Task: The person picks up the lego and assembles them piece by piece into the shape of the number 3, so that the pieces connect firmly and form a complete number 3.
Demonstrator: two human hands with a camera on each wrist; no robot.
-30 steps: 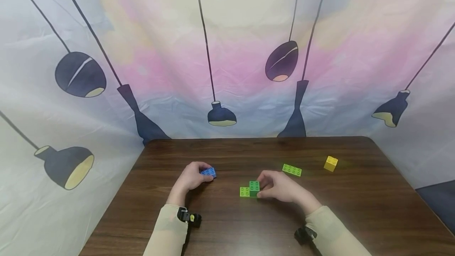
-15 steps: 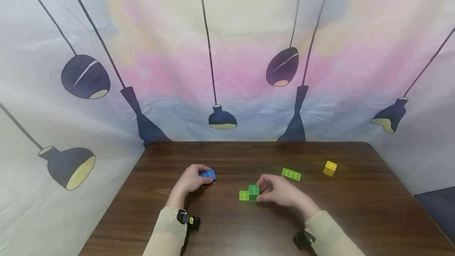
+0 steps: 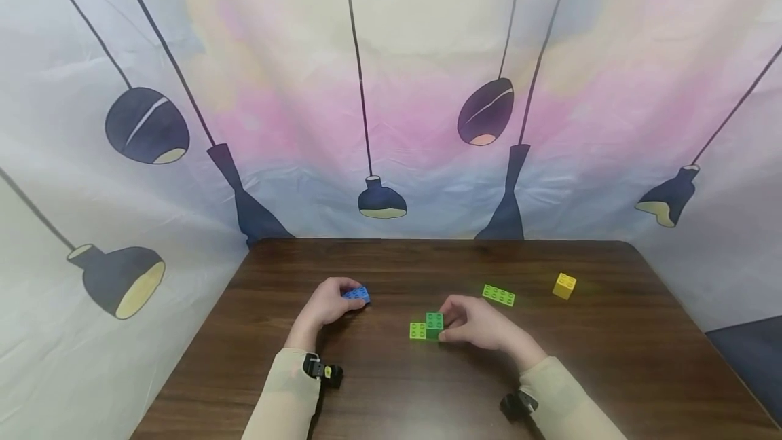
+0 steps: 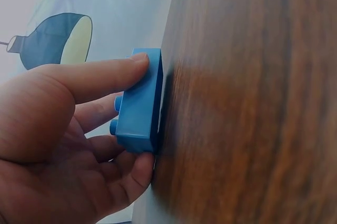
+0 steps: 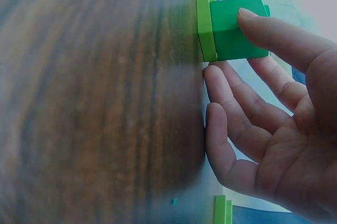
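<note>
My left hand [image 3: 328,302] pinches a blue building brick [image 4: 139,103] between thumb and fingers. That brick sits low at the tabletop, its studs turned towards the palm in the left wrist view. With thumb and fingers, my right hand [image 3: 482,322] grips a green brick [image 5: 239,28]. The green brick is seated on the right half of a flat lime-green plate [image 3: 417,331], whose left studs show bare. In the right wrist view the thumb lies across the green brick's side, and the lower fingers rest near the table surface.
Behind the right hand a second lime-green plate [image 3: 498,295] lies on the dark wooden table [image 3: 391,392]. Farther right stands a yellow brick [image 3: 565,286]. A fabric backdrop [image 3: 427,87] printed with lamps hangs beyond the table's back edge.
Both hands keep their grips on the blue and green bricks, which stay in place on the table. The head view has tilted slightly, shifting the whole scene a little.
</note>
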